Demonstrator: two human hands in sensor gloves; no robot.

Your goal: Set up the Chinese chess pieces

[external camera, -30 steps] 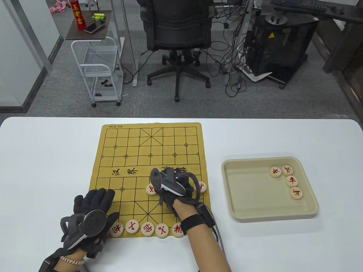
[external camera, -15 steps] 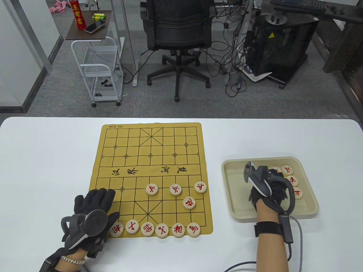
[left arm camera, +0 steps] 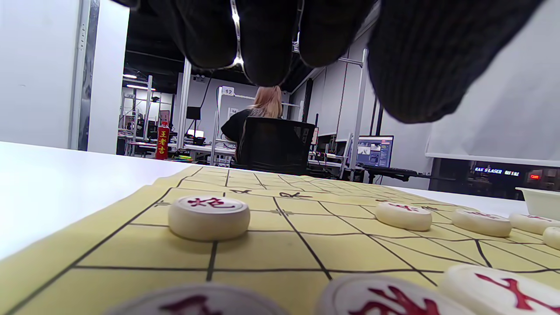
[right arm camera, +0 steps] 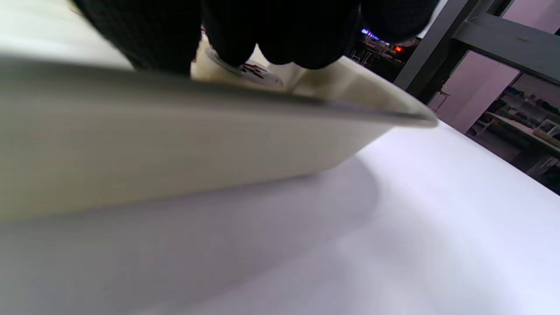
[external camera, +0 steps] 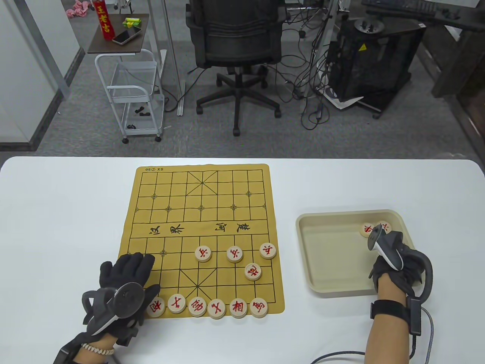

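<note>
Table view first: the yellow board (external camera: 201,239) is spread flat on the white table (external camera: 57,212), ruled in black lines with black characters across its middle band. Round cream pieces with red characters are seen on it. Six are lined up in a row (external camera: 207,306) along the board's near edge, touching or nearly so. Three more (external camera: 235,253) are spaced apart in a line further up the board, and a single piece (external camera: 252,272) is set between that line and the near row.

The left hand (external camera: 121,288) is laid flat on the board's near left corner, fingers straight and relaxed, nothing held; from the left wrist view one more piece (left arm camera: 209,217) is seen on a line crossing just ahead of those fingers.

The beige tray (external camera: 326,258) is placed right of the board, apart from it. The right hand (external camera: 394,261) is lowered into the tray's right side, and two pieces (external camera: 375,228) are left showing at the far corner. From the right wrist view the fingertips (right arm camera: 232,43) are pressed against a piece (right arm camera: 253,72) inside the tray; whether it is pinched cannot be told.
</note>
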